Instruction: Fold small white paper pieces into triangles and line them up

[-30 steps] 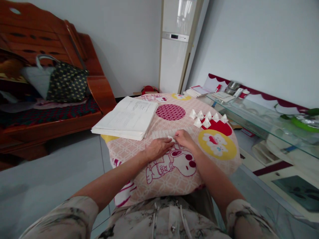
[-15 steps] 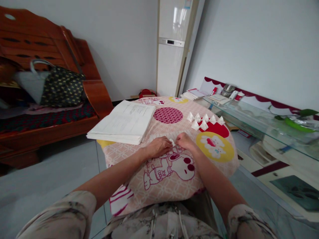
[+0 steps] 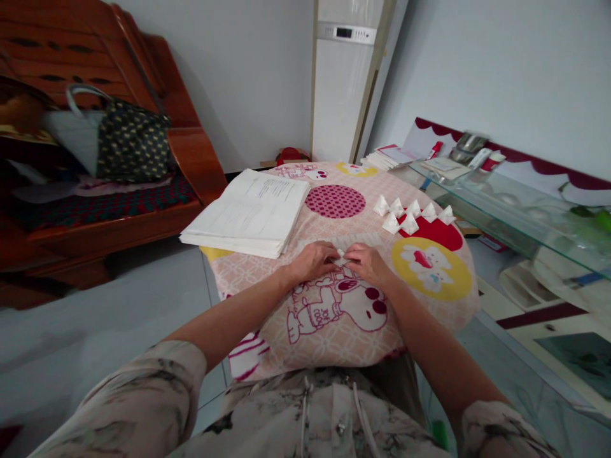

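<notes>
A small folded piece of white paper (image 3: 340, 254) lies between my hands near the middle of the round table, mostly covered by fingers. From the left, my left hand (image 3: 315, 259) grips its edge with bent, closed fingers. On the other side my right hand (image 3: 367, 262) pinches it, fingertips close to those of the left. Several white folded-paper pyramids (image 3: 409, 222) stand in two rows to the right, beyond my right hand. A thick stack of printed white sheets (image 3: 251, 210) lies to the left, past my left hand.
A patterned cloth (image 3: 329, 346) covers the table. Right of it stands a glass-topped cabinet (image 3: 515, 210) bearing cups, tins and papers. A wooden bench (image 3: 191, 165) with a dark patterned bag (image 3: 133, 143) is at the left. A tall white air conditioner (image 3: 341, 95) stands behind.
My right hand has turned, its fingers now reaching further left over the folded paper. The left hand stays on it. The whole view has shifted, with the table appearing higher and further right.
</notes>
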